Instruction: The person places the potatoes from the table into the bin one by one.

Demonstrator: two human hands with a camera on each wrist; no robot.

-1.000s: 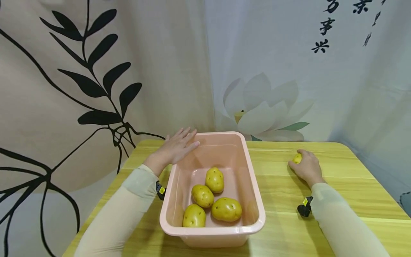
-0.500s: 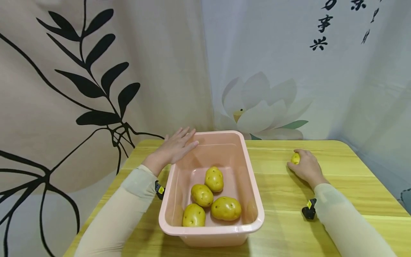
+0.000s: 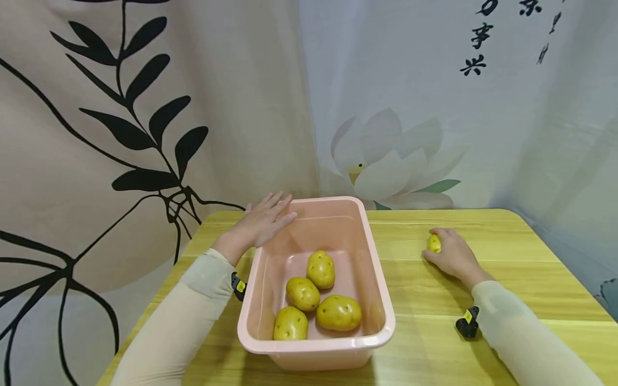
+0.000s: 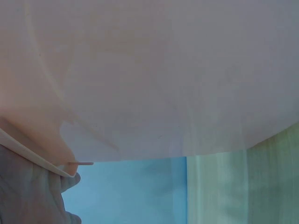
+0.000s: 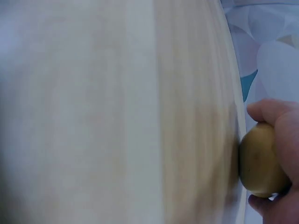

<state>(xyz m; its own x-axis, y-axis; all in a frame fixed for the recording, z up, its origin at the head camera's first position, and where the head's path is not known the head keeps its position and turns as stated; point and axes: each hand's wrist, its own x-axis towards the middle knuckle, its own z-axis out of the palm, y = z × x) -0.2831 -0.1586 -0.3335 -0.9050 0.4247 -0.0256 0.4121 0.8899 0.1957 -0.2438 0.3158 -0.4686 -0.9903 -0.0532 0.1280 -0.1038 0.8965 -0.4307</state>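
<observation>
My right hand (image 3: 453,254) curls its thumb and fingers round a potato (image 3: 434,243) near the back right of the table; most of that potato is hidden by the hand. In the right wrist view the same potato (image 5: 262,161) shows between thumb and finger, close to the tabletop. With its fingers straight, my left hand (image 3: 258,222) rests on the far left rim of a pink plastic basin (image 3: 316,346). Several yellow potatoes lie in the basin, including a large one (image 3: 339,313) at the front right. From the left wrist, the basin's outer wall (image 4: 154,84) fills most of the view.
A wooden table (image 3: 410,343) carries the basin. Behind it hangs a pale curtain (image 3: 251,107) printed with leaves, a lotus and dark characters. A small black device with a yellow mark is worn at each wrist, the right one (image 3: 467,323) just above the tabletop.
My right hand has moved a little to the left, towards the basin, with the potato in its grip. The left hand stays on the rim. The head view has shifted slightly.
</observation>
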